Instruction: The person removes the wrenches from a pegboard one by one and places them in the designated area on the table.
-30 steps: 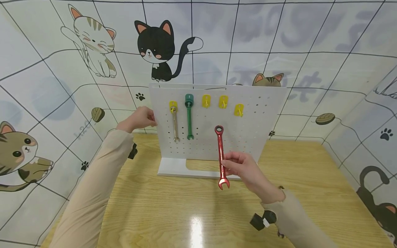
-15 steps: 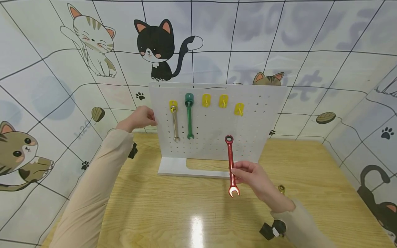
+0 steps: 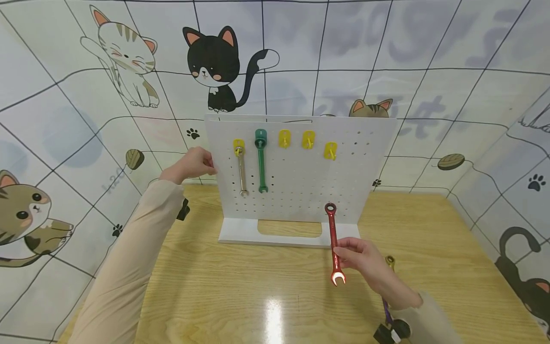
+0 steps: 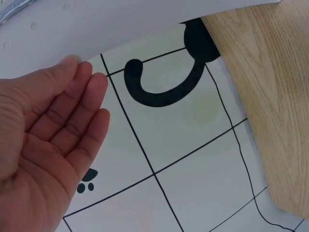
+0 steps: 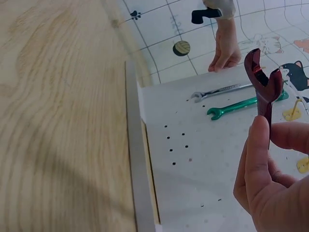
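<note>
Upright between my hands stands a white pegboard (image 3: 301, 181). My left hand (image 3: 195, 164) pinches its left edge; in the left wrist view the thumb and fingertips (image 4: 99, 82) meet at that edge. My right hand (image 3: 363, 260) holds a red combination wrench (image 3: 333, 239) by its lower shaft, ring end up and open end down, in front of the board's lower right. A silver wrench (image 3: 242, 174) and a green wrench (image 3: 261, 167) hang on hooks at the board's left. Three yellow hooks (image 3: 284, 139) to their right carry nothing.
Partly hidden behind my right forearm, another wrench with a gold ring end (image 3: 390, 261) and a purple part (image 3: 386, 310) lies on the wooden table (image 3: 223, 296). A cat-print wall covering (image 3: 343, 43) rises close behind the board and along both sides.
My right hand has moved right and downward with the red wrench, away from the hooks. More of the wrench on the table now shows. The left hand stays at the board's edge.
</note>
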